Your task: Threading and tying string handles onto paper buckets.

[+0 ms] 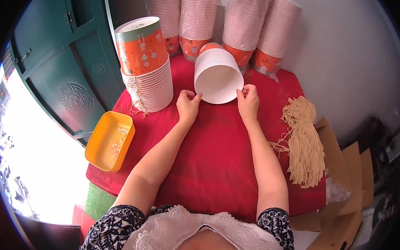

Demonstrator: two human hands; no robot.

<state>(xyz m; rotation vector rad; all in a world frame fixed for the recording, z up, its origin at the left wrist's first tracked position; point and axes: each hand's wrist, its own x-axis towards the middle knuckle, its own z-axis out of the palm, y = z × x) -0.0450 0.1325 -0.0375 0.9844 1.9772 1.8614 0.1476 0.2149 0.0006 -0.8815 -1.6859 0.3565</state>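
Red-covered tabletop across the middle, broad and mostly bare toward the near edge. Along the far edge, against the wall, four tall stacks of paper cups, pale ribbed sides above, orange printed bases below, some wrapped in clear plastic. At the far left corner, a shorter upright stack of cups with orange printed sides on the topmost one and loose cream strings dangling down its front. Along the right edge, a thick bundle of cream strings, partly draped over brown cardboard boxes beside the tabletop. Off the left edge, a yellow plastic tray with small bits inside. Near the far middle, lying on its side with the white mouth toward the near edge, a short nested stack of cups. Left hand pinched onto the rim at its lower left, fingers curled. Right hand pinched likewise onto the rim at its lower right.
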